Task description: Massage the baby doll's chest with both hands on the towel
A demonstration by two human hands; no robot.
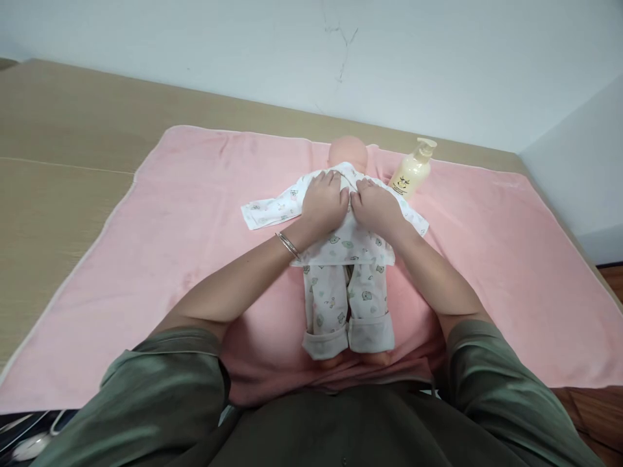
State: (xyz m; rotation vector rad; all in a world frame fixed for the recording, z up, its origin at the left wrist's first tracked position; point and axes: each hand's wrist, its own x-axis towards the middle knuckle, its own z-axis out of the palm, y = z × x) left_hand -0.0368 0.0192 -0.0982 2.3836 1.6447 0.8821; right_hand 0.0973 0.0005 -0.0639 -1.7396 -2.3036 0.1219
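Note:
A baby doll lies on a pink blanket [195,227], its bald head [348,152] away from me and its feet toward me. It wears a white patterned baby shirt [341,250] and matching pants [367,295] with turned-up cuffs. My left hand [325,202] is closed on the upper part of the shirt, just below the collar. Close beside it, my right hand [377,204] also has its fingers curled on the shirt, the two thumbs nearly meeting. Both fingertips are partly hidden. The shirt's sleeves stretch out to either side.
A cream-coloured pump bottle [411,172] stands on the blanket right of the doll's head. The blanket covers much of a wooden table [63,130]. A white wall [243,52] rises behind, with another wall at the right.

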